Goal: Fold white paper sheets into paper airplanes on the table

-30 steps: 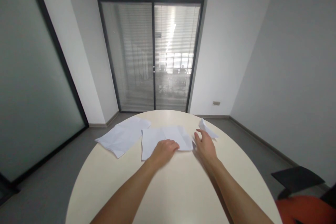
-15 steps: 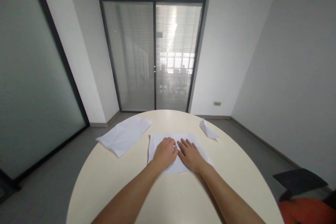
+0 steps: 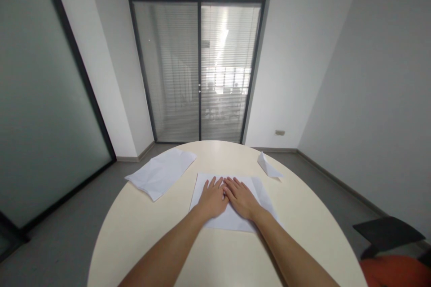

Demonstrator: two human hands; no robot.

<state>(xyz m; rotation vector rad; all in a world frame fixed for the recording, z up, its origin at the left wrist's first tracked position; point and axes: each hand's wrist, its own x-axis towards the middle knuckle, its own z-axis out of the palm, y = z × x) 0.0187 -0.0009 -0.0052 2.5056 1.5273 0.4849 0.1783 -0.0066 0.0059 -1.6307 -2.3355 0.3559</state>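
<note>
A white sheet of paper (image 3: 232, 220) lies on the round table in front of me, with a faint crease toward its right side. Both palms rest on it. My left hand (image 3: 213, 198) is flat with its fingers spread, pointing away from me. Beside it my right hand (image 3: 240, 198) also lies flat, its thumb side touching or slightly overlapping the left thumb. The part of the sheet beneath my hands is hidden.
The cream round table (image 3: 151, 242) carries creased white paper (image 3: 163, 171) at the far left and a small folded paper piece (image 3: 268, 167) at the far right. A chair with a red seat (image 3: 395, 271) stands at the lower right. Beyond is a glass door (image 3: 222, 112).
My left hand has gone from curled fingers to flat, spread ones. The sheet has turned slightly and come a little nearer to me. My right hand remains flat, now touching the left.
</note>
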